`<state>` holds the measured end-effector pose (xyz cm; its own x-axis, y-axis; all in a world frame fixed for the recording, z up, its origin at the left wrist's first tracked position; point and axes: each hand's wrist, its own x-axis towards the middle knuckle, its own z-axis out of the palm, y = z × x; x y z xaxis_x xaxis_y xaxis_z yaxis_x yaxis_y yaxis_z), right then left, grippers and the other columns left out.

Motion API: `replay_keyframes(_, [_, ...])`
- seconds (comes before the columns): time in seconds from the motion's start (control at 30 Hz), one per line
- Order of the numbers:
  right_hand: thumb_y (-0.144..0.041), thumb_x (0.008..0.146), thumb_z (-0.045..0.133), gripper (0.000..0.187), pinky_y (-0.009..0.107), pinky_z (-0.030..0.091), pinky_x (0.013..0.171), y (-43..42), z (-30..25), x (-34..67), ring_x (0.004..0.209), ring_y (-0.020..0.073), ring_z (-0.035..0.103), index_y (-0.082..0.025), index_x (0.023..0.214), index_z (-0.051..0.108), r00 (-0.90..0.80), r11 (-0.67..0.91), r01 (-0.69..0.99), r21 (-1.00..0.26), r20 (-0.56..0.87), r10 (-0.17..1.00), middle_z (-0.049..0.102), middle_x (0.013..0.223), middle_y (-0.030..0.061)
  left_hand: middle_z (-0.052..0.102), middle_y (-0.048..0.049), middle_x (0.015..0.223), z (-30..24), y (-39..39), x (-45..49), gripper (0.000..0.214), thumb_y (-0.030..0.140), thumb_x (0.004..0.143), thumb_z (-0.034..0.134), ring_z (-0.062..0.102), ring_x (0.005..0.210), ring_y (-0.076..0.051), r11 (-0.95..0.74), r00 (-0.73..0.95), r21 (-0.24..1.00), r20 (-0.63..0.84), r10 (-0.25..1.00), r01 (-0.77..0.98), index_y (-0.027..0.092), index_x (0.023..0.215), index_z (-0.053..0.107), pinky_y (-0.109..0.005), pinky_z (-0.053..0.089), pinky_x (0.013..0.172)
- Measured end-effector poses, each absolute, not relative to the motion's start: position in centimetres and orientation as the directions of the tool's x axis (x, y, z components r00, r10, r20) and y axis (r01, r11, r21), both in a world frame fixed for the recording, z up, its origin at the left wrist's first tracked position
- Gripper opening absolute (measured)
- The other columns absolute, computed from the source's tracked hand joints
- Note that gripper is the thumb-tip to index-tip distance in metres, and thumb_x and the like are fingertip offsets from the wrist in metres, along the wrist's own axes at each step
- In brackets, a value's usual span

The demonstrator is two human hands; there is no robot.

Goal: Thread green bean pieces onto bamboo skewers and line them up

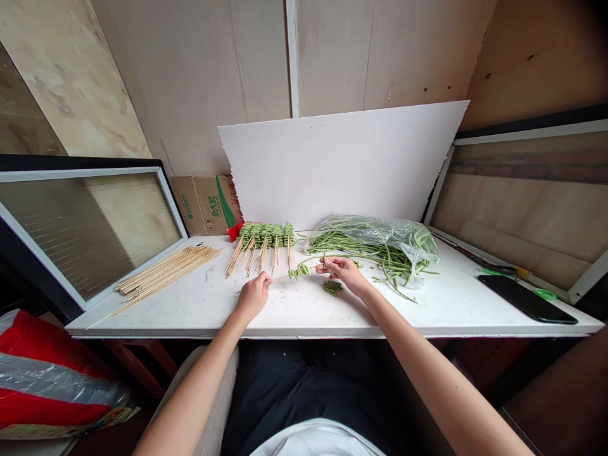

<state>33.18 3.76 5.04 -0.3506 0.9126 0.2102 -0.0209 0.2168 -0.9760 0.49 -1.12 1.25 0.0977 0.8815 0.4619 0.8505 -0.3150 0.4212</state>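
L grip [254,295] w/ skewer [281,278], R grip [344,271] on threaded bean [299,272]

You are seated at a cramped, makeshift food-preparation corner; whether it belongs to a home or a small shop cannot be told. Your work surface is a plain white tabletop [304,316], with a clear plastic bag [368,233] of long green beans [327,242] at one o'clock, a heap of pale wooden skewers [164,278] at ten, and threaded green skewers [266,235] lined up at eleven. Beyond them, a large white rough-edged board [342,168] stands at twelve before a drab beige wall [190,76], with a printed brown cardboard box [203,202] at eleven. Silver-framed translucent panels [95,221] flank you at ten and two, and a flat black phone [527,297] lies between two and three
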Motion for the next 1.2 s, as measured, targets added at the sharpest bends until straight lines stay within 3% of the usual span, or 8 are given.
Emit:
replay_keyframes(0.37, [-0.068,0.084,0.073,0.050,0.037,0.054,0.080,3.69,4.89,33.13,0.109,0.0323,0.075,-0.022,0.100,0.078,-0.346,0.248,0.015,-0.969,0.227,0.910,0.081,0.110,0.0143,0.078,-0.0056,0.092,0.86,-0.84,0.20,0.019,0.022,0.101,0.046,0.071,0.081,-0.024,-0.332,0.107,0.423,0.472,0.875,0.843,0.024,0.095,0.064,-0.029,0.045,0.068])
replay_keyframes(1.2, [-0.069,0.079,0.078,0.052,0.043,0.058,0.088,3.33,5.02,32.88,0.112,0.0342,0.074,-0.021,0.099,0.079,-0.397,0.196,-0.037,-0.980,0.194,0.897,0.081,0.111,0.0143,0.079,-0.0048,0.096,0.58,-0.73,-0.09,0.021,0.012,0.094,0.047,0.074,0.091,-0.023,-0.340,0.126,0.417,0.462,0.878,0.843,0.026,0.094,0.064,-0.029,0.048,0.073])
